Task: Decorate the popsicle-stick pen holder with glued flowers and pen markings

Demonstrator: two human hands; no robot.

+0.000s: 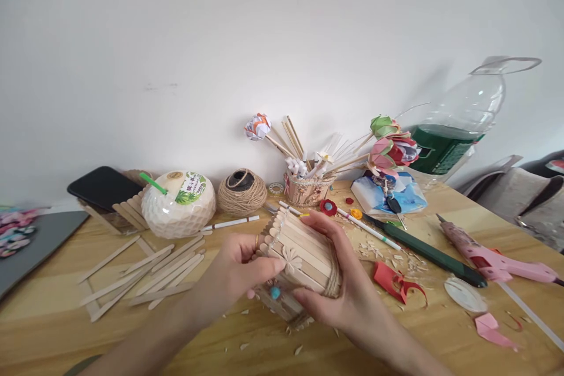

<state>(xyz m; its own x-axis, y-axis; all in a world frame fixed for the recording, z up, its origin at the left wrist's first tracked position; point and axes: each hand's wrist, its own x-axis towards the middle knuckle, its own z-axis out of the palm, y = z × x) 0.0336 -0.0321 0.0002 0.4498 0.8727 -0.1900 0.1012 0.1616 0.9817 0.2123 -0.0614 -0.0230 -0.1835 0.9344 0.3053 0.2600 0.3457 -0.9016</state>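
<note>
Both hands hold a small container made of popsicle sticks, tilted on its side above the table. My left hand grips its scalloped rim, with the thumb pressed by a wooden flower on the side. My right hand wraps round the other end, where twine is wound. A blue bead-like ball sits on the container's lower face. The fingers behind the container are partly hidden.
Loose popsicle sticks lie left, near a wrapped coconut and a twine ball. Behind stands a decorated pot with paper flowers. Right are a green cutter, a pink glue gun, red paper scraps and a large bottle.
</note>
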